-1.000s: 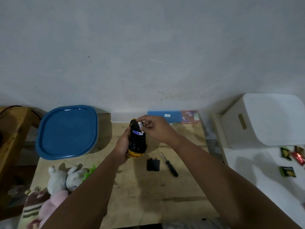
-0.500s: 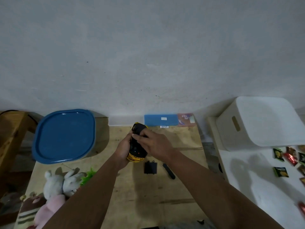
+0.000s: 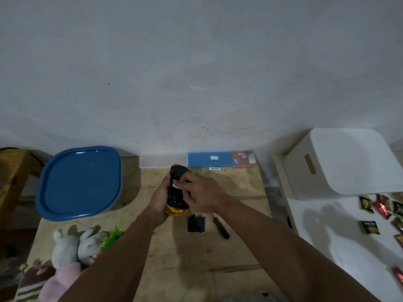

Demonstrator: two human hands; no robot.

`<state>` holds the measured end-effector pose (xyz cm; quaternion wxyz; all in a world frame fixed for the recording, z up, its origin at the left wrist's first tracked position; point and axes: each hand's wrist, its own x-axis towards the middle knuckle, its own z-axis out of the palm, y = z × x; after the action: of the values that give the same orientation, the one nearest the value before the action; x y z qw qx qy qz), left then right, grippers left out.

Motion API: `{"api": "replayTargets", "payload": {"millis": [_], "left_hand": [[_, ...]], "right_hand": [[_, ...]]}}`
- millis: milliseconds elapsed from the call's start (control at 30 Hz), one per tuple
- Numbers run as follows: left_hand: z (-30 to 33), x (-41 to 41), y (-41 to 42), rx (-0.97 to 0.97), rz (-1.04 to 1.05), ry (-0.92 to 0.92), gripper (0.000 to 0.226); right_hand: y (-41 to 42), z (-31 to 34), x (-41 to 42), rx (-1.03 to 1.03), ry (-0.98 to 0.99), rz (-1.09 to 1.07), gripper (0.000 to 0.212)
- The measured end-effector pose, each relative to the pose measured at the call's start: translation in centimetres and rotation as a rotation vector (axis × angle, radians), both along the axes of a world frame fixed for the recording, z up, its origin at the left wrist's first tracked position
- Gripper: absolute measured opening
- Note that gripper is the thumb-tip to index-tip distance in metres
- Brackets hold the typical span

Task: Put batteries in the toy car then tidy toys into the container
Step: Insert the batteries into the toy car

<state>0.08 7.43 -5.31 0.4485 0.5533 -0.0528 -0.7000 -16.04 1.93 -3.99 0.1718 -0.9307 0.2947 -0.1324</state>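
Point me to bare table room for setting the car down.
Free: wood near the table's front edge, below the battery cover and screwdriver; also between the blue lid and left hand. Crowded: plush toys at the front-left corner.

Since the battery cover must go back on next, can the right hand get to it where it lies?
Probably yes: the battery cover lies bare on the table just below the right hand, though that hand is busy on the toy car.

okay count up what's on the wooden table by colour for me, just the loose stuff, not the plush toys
Blue: 2, the container lid and the flat box
Black: 2, the battery cover and the screwdriver
Pink: 1, the small box
Total: 5, leaving out the toy car in hand.
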Motion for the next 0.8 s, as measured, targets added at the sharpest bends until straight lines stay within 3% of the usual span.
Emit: {"api": "replayTargets", "payload": {"millis": [67,133,233,333,433,567,700,800], "left_hand": [[0.5,0.8,-1.4,-0.078,0.031,-0.034,0.052],[0.8,2.0,-3.0,-0.103,0.068,-0.115,0.040],[-0.4,3.5,-4.0,-0.088,0.072,-0.205,0.031],[-1.3,3.3,-3.7,-0.075,0.097,-0.190,0.027],[-2.7,2.8,-3.0,-0.072,0.095,-0.208,0.033],[-3.6,2.0,-2.6,-0.062,0.064,-0.213,0.056],[-4.0,1.6,-2.7,-0.060,0.059,-0.217,0.048],[-4.0,1.4,-2.7,-0.064,0.067,-0.211,0.037]], "right_hand": [[-0.9,-0.2,-0.5,0.122,-0.122,-0.182,0.037],[-2.4,-1.4,-1.8,0.161,-0.113,-0.417,0.031],[-4.4,-3.5,-4.3,0.291,0.248,-0.646,0.036],[-5.2,-4.6,-5.4,0.318,0.468,-0.628,0.047],[-5.9,-5.2,-5.1,0.258,0.502,-0.586,0.051],[-6.4,-5.6,-4.9,0.243,0.496,-0.590,0.046],[-6.1,-6.1,-5.1,0.157,0.453,-0.602,0.032],[-6.3,-6.7,-5.4,0.174,0.503,-0.611,0.034]]}}
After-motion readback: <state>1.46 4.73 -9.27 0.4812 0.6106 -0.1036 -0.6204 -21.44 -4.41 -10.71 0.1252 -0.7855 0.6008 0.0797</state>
